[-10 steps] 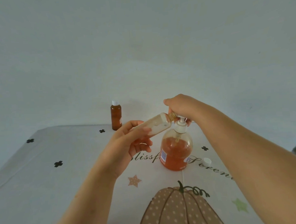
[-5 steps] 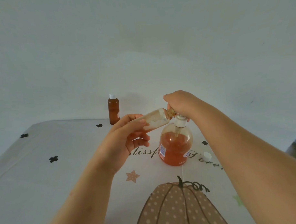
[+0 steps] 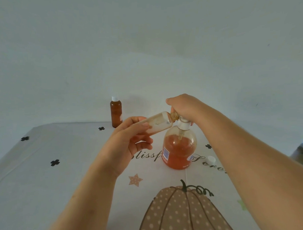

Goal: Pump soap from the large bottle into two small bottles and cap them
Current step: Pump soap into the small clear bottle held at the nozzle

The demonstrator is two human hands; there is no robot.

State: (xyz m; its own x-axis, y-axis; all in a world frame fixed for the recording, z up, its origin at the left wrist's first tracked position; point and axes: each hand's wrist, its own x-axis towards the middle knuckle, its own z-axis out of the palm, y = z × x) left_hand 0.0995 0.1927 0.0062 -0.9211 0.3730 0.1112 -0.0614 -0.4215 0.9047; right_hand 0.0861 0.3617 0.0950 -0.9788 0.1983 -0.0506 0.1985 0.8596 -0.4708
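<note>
We hold the small clear plastic bottle [image 3: 158, 123] in our left hand [image 3: 131, 143], thumb and fingers wrapped round its body, well above the white pumpkin-printed tablecloth [image 3: 63, 169]. Our right hand [image 3: 183, 106] sits curled over the top of the white pump [image 3: 183, 125] on the large round clear bottle of orange soap [image 3: 179, 148], which stands upright on the cloth, more than half full. The small bottle lies close to level: its long axis runs from our left palm up and to the right, base slightly lower than neck, and the open neck points right at the pump, touching or just beside the spout. The exact meeting of spout and neck is hidden under our right fingers.

To do this step well, we judge the neck should sit snug against the spout while we press down slowly and fully, and the tilt should keep the base below the neck so soap runs inward and does not creep back out. The small bottle looks nearly empty, only smeared inside, so several strokes are probably needed.

A small amber bottle with a white cap [image 3: 116, 113] stands upright near the far edge of the table, and a loose white cap [image 3: 211, 159] lies on the cloth just right of the large bottle
</note>
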